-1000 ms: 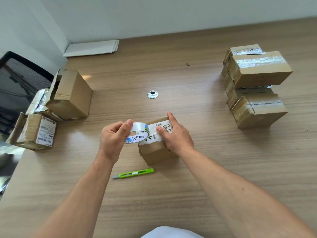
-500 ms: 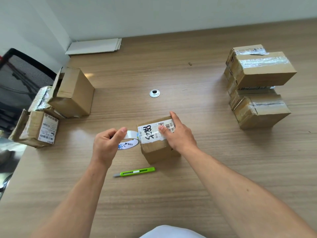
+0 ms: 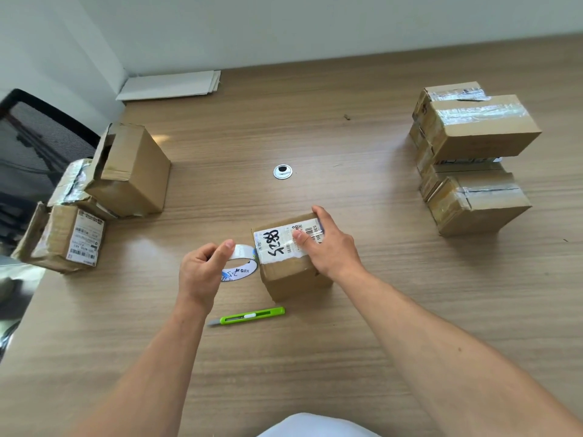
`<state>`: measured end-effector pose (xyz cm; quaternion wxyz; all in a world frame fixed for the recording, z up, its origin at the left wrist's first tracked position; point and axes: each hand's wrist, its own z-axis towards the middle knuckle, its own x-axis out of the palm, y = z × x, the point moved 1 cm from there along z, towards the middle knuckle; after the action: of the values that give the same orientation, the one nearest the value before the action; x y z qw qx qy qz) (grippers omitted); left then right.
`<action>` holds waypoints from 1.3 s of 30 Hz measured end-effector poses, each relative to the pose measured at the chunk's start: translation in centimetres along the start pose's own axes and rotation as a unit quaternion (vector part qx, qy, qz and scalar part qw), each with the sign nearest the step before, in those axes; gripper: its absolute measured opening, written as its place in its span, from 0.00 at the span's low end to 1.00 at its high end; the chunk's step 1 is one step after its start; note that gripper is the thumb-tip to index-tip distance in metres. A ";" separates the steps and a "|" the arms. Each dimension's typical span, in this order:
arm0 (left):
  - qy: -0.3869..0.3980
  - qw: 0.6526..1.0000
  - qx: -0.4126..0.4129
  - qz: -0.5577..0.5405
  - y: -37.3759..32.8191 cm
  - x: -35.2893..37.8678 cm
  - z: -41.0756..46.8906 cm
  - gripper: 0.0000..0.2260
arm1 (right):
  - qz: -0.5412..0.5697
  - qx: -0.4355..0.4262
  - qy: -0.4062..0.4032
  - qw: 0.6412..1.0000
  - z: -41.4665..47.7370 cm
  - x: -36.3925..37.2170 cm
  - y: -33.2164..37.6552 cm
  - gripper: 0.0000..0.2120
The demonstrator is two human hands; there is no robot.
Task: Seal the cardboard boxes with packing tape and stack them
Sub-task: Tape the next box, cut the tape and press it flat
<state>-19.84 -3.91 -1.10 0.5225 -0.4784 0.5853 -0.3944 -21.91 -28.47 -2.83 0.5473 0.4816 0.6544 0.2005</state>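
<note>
Head view: the left hand (image 3: 202, 272) curls round a white roll of clear packing tape (image 3: 241, 266), thumb on its outer face, and holds it just left of the small brown cardboard box (image 3: 293, 279) near the middle of the wooden table (image 3: 362, 357). The right hand (image 3: 332, 247) lies on the box top, thumb pressing the white shipping label (image 3: 277, 247) and index finger straight along the far edge.

That hand covers the right end of the label, and its other fingers are out of sight. The left fingers cover part of the roll. The clear strip between roll and box is hard to make out.

A second ago the roll sat higher, over the box's left top edge; now it is lower and further left. The right hand has kept its place. A green plastic utility knife (image 3: 249, 316) lies just in front of the box.
</note>
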 end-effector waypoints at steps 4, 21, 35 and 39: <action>0.019 1.000 0.009 -0.016 -0.8 0.7 -0.3 0.35 | 0.039 0.000 -0.006 0.999 -0.2 -1.1 -0.4 0.34; 0.102 0.990 0.099 0.018 -7.6 1.9 0.0 0.09 | 0.327 0.035 0.029 0.944 0.8 1.3 -3.8 0.30; 0.184 0.979 0.084 0.018 -8.9 6.0 0.4 0.10 | 0.055 0.057 -0.053 0.995 0.9 0.7 -6.2 0.24; 0.209 0.973 0.080 0.055 -9.1 7.7 0.4 0.07 | 0.027 0.057 -0.062 0.996 0.3 0.6 -6.3 0.23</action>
<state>-18.04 -13.45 5.75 0.4461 -0.3090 0.6733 -0.5022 -24.16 -30.93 -8.27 0.5528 0.5407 0.6167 0.1475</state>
